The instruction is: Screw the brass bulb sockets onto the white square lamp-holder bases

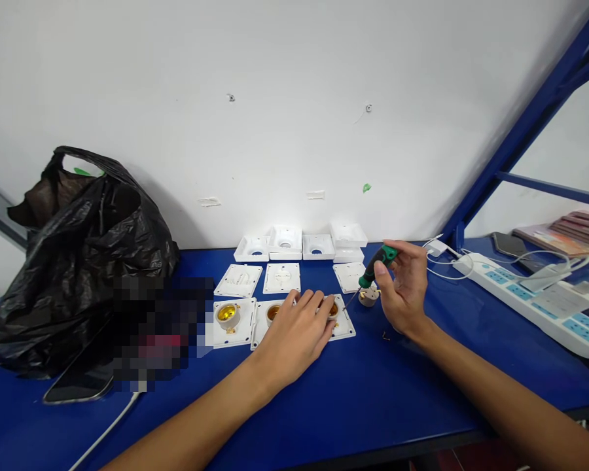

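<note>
Fingers of the right hand (405,291) pinch the green-and-black screwdriver (375,266), thumb on the handle, the shaft slanting down leftward, its tip right at the edge of a white plate (345,328)! Whether it meets a screw, I can't tell. And just left of the screwdriver, fingers of the left hand (294,330) lie bent, side by side, over that plate, partly covering its gold-lined round socket (332,313); whether they grip it, I can't tell either.

Tucked below the screwdriver's handle, a loose socket (369,297) sits on the blue bench (373,405), with a small brass-coloured piece (385,336) nearer the person. Farther left of the screwdriver, 2 more plates show their sockets, the end plate (245,318) in full view. Beyond the screwdriver's tip come 3 flat plates (282,278), then a row of white boxes (318,247) against the wall (275,131), 2 of them stacked. Well right of the screwdriver stretches a white power strip (520,297); well to its left slumps a black plastic bag (98,242), a phone (81,376) by its base.
</note>
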`<control>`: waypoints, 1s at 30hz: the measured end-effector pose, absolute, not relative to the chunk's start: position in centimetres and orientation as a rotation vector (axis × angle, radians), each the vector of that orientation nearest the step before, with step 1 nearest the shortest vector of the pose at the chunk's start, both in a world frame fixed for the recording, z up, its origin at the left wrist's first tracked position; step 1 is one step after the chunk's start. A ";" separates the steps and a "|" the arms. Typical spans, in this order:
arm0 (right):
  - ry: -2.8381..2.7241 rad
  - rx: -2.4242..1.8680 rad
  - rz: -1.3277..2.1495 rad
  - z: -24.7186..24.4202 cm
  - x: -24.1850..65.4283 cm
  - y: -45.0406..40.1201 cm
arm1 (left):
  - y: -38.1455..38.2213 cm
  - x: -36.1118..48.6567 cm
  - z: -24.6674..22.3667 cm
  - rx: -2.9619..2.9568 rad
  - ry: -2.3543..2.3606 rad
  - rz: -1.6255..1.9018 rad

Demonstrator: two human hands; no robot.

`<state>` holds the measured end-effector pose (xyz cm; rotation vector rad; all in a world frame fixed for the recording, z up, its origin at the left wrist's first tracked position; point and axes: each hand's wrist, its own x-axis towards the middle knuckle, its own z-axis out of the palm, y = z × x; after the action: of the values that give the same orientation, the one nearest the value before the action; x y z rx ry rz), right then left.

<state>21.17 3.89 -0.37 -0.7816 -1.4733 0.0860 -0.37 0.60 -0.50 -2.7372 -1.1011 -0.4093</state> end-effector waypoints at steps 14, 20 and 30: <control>-1.612 -0.761 0.123 0.0 21.3 3.8 | 0.8 -0.5 -0.3 -2.709 -1.142 -0.375; -1.621 -0.804 0.156 -0.1 21.4 3.9 | 0.9 -0.7 -0.1 -2.731 -1.156 -0.386; -1.582 -0.805 0.178 -0.1 21.5 4.1 | 0.9 -0.9 0.8 -2.891 -1.042 -0.424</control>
<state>21.47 4.05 -0.13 -0.8051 -1.5824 0.1780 -0.92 0.91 0.78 -2.8913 -1.0423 -0.4235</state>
